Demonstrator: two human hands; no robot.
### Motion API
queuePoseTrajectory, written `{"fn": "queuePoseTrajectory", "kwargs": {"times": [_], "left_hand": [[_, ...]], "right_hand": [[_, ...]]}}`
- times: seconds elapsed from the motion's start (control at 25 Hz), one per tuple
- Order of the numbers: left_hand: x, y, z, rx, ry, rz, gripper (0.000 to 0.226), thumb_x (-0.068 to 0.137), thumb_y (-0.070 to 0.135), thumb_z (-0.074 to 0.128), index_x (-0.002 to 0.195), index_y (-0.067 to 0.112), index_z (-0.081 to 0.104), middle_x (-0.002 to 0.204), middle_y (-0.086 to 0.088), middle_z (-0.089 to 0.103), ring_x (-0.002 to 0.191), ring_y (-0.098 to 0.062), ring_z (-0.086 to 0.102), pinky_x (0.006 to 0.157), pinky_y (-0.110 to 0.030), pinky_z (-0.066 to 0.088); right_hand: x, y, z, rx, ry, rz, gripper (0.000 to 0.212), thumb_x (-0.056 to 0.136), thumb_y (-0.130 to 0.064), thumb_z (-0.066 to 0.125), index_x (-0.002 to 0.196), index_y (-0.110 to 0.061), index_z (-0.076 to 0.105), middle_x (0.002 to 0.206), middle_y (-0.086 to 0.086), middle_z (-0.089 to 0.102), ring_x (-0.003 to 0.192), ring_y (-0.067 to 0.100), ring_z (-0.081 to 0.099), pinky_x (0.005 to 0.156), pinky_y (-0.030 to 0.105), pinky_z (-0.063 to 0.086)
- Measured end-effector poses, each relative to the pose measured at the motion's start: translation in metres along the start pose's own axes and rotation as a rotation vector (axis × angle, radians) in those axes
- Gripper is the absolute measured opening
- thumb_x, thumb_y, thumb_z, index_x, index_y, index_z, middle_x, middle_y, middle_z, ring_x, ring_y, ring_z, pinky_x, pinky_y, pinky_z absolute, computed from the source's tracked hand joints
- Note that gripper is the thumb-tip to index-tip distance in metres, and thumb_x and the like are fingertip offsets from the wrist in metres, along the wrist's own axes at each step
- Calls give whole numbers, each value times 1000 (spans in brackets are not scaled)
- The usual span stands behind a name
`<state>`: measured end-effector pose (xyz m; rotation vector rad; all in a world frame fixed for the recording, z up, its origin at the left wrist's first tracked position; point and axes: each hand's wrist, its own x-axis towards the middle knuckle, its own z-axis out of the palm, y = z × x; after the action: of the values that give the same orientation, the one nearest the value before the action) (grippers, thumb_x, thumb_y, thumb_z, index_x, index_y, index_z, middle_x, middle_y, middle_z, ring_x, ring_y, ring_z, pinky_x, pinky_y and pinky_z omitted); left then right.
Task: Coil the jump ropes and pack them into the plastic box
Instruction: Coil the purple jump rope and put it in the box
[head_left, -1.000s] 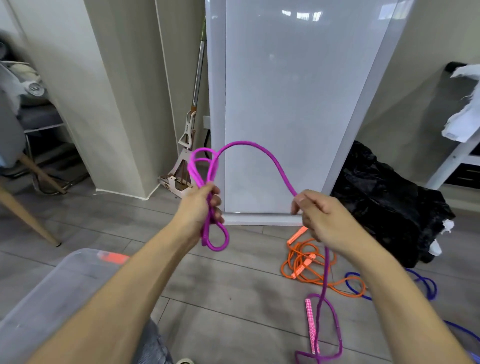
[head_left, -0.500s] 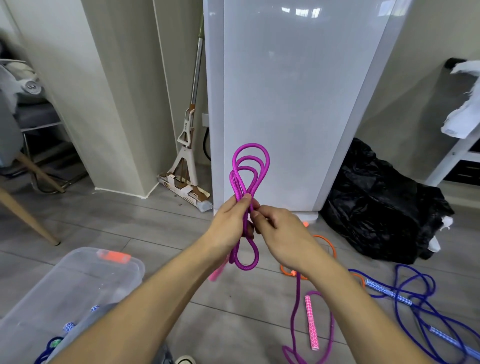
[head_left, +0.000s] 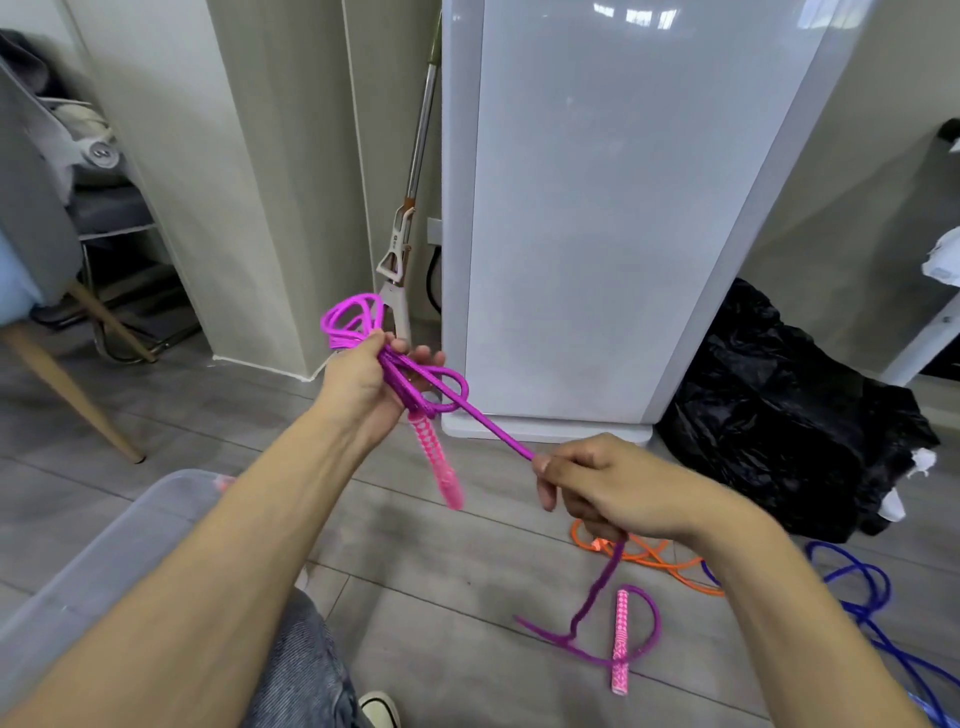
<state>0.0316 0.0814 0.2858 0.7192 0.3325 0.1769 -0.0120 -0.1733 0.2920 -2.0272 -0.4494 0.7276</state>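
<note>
Since half a second ago our right hand (head_left: 618, 491) has left the bundle and slid down the magenta jump rope (head_left: 426, 387), fingers curled round it and pinching it taut. We judge another loop is coming. Our left hand (head_left: 366, 384) grips the coils at centre frame, one pink handle (head_left: 436, 460) dangling, the other handle (head_left: 620, 642) on the floor at lower right.

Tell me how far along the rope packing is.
Done: nothing visibly packed in the plastic box. In hand: left hand grips the magenta rope's coils; right hand pulls its tail. Left: its far handle, the orange rope and blue rope on the floor.
</note>
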Motion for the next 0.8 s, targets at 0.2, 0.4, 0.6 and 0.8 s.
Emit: {"fn": "queuePoseTrajectory", "kwargs": {"times": [0.2,0.4,0.6,0.8], "left_hand": [[4,6,-2,75,43,110,27,106,17,37,81,12,45,52,3,41,36,-11,34,43,-24,47],[-33,-30,16,764,-273,194,23,106,19,37,88,10,48,70,-1,53,42,-11,38,47,-31,46],[-62,-48,26,1033,-518,263,21,106,22,40,91,13,50,55,9,57,49,-15,43,50,-28,45],[-63,-48,25,1125,-699,263,26,106,24,39,96,10,58,72,1,54,54,-19,43,53,-34,44]], "right_hand": [[-21,5,-32,-91,108,44,35,104,-28,51,79,-5,62,47,-4,37,42,14,33,45,24,31],[-2,-7,-13,-119,338,-214,31,104,-26,51,80,-9,62,43,-14,38,40,3,31,45,16,27],[13,-11,10,-70,413,-292,32,104,-31,49,76,-18,57,48,-12,37,45,6,28,46,21,26],[12,-9,7,172,434,-209,37,105,-28,48,72,-14,55,48,-8,35,42,13,25,45,28,22]]}}
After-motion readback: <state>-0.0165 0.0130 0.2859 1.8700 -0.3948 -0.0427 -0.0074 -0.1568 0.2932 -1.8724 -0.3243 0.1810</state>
